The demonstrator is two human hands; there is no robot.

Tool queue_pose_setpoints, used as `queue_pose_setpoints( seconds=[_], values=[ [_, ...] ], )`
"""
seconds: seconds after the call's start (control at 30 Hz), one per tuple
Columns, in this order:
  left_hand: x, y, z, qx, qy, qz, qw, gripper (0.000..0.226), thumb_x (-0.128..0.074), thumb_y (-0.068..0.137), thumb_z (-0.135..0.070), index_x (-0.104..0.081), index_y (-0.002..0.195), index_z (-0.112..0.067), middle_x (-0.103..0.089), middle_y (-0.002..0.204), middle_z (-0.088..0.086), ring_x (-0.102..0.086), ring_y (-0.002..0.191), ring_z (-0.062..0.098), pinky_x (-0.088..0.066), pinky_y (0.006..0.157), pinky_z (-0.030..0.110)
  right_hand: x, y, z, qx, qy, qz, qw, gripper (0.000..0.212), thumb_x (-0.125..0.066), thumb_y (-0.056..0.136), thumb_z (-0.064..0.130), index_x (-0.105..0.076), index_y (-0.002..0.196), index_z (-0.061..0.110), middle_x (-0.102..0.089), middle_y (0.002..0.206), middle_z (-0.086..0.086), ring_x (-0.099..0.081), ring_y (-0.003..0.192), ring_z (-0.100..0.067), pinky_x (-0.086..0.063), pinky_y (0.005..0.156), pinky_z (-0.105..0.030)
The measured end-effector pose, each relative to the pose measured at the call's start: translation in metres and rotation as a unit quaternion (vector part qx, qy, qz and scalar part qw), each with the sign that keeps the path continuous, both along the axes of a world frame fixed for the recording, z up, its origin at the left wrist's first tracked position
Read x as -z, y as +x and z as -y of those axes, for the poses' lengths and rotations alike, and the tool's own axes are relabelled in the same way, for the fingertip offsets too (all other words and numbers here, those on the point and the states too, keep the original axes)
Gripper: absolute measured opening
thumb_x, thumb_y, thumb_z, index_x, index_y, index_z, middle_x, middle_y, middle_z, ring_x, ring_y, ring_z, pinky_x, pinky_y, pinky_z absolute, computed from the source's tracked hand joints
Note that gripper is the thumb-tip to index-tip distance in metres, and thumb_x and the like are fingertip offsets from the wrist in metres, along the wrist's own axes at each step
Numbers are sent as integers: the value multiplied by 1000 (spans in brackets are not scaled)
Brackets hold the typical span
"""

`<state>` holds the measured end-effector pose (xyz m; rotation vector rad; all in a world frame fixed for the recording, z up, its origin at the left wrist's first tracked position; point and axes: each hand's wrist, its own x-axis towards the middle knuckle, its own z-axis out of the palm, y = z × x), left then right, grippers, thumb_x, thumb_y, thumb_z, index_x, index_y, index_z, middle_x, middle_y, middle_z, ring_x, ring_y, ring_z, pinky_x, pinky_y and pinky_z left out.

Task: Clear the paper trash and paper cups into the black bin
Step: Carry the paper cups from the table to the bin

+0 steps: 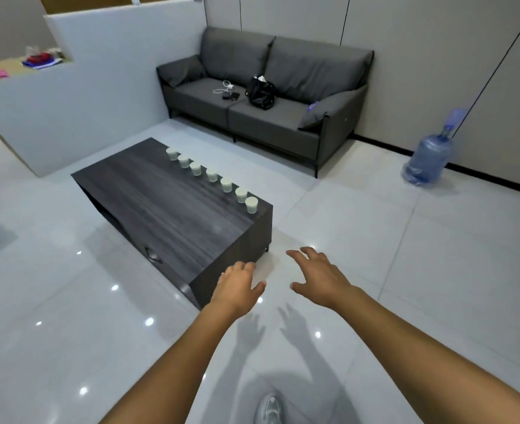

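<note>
Paper cups (212, 175) unlabeled, both hands empty

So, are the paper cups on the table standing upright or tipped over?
Upright: all seven paper cups stand in a row on the table, rims up.

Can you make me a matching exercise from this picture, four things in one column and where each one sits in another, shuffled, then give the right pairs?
Things:
1. paper cups
2. black bag
3. water bottle
4. left hand

Places:
A. on the floor by the wall, right of the sofa
B. in a row along the far edge of the dark coffee table
C. held open in the air near the table's closest corner
D. on the sofa seat, beside a phone and a white cable

Pairs: 1-B, 2-D, 3-A, 4-C
</note>
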<state>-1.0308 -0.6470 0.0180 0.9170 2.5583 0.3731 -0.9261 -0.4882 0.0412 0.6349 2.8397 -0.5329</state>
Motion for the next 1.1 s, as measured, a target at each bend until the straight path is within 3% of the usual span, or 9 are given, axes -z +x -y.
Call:
queue_pose_setpoints(
  seconds=[0.33,0.63,1.1],
  values=[
    [13,-145,-114,-3,-19,37,999,54,-47,96,-43,-35,143,-18,-43,142,6,-39,130,24,-32,111,40,15,-150,-128,-11,-10,27,1000,70,-62,88,36,-23,147,30,-23,154,-3,-31,135,-28,-40,102,-41],
    [31,-283,-235,-90,-5,63,994,46,-49,95,-40,-45,133,-15,-47,134,8,-41,127,27,-32,109,40,40,-318,-265,-56,-24,57,996,71,-64,87,36,-26,146,29,-25,153,-3,-32,135,-28,-40,103,-42],
    [90,-469,-273,-220,-45,139,964,49,-45,97,-41,-40,139,-16,-46,137,10,-40,129,29,-32,110,42,101,-570,-312,-198,-42,140,969,64,-66,84,29,-34,140,24,-36,143,-4,-40,124,-29,-44,98,-44]
  ],
)
